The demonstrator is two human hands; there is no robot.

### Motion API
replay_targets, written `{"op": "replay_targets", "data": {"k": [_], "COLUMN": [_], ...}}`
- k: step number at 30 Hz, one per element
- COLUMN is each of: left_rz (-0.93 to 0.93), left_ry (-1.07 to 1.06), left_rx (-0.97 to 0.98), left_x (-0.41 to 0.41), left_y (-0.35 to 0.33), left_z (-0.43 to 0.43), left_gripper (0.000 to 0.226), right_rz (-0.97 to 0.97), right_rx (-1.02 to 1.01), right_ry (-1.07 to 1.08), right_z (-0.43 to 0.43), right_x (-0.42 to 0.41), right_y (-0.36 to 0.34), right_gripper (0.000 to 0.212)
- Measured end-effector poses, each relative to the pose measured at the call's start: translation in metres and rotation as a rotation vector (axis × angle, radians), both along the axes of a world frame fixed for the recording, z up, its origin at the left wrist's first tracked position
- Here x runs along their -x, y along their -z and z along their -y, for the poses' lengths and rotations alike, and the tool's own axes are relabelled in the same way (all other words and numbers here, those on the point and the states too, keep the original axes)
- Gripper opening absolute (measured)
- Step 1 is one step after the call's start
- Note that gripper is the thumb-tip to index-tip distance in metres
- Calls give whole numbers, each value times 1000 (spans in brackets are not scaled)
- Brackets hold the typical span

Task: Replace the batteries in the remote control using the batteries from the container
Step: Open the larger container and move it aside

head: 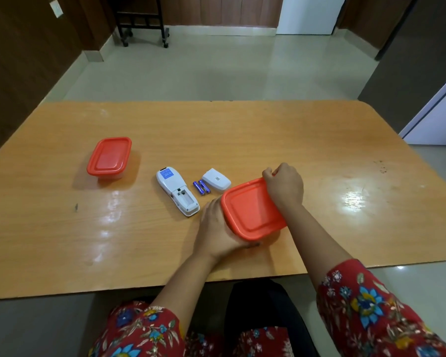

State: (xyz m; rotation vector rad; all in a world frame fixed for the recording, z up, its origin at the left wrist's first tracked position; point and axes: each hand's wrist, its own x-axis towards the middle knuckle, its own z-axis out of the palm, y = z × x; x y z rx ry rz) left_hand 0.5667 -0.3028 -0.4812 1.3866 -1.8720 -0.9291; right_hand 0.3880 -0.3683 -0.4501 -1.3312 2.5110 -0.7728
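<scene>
A white remote control [177,191] lies face down in the middle of the table, its battery bay uncovered and empty. Its white cover [216,182] lies to the right, and two blue batteries [201,187] rest between them. A container with an orange lid [251,211] stands near the front. My left hand [215,229] grips the container's left side. My right hand [283,185] pinches the lid's far right corner, and the lid looks slightly tilted. What the container holds is hidden.
A second container with an orange lid [109,158], shut, stands at the left of the wooden table [319,140]. The table's front edge runs just above my lap. Beyond the far edge are a tiled floor and a black wheeled stand [139,19].
</scene>
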Motion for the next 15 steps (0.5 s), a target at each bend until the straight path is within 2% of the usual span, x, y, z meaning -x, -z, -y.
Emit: {"op": "replay_targets", "data": {"k": [5,9,12,15], "left_rz": [86,19,10,43], "left_ry": [-8,-42,-46,-18], "left_rx": [56,-1,3,-4], "left_x": [-2,-1,-1,0], "left_y": [-2,-2,-4,-8], "left_z": [2,2,1,2], "left_gripper": [115,89,77,84], "right_rz": [8,53,184,378], "right_rx": [123,424,373,340], "right_ry": [-32,-52,-62,-66], "right_z": [-2,-1,-7,-8], "right_x": [1,1,7,19], "right_y": [3,-14,-17,-23], "right_gripper": [30,23,37,45]}}
